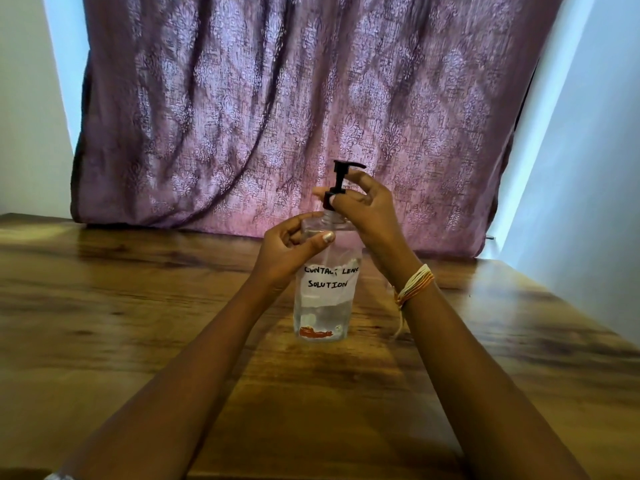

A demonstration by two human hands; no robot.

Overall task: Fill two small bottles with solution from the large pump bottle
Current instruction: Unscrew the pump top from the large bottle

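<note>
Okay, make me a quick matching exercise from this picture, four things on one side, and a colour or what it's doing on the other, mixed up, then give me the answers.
Things:
1. pump head
2. left hand
3. right hand
4. curtain

Descriptions:
A. grips the shoulder of the large pump bottle
B. purple, patterned, hanging behind the wooden table
C. black, at the top of the bottle
D. fingers around the black pump collar

Pairs: 1-C, 2-A, 3-D, 4-B
</note>
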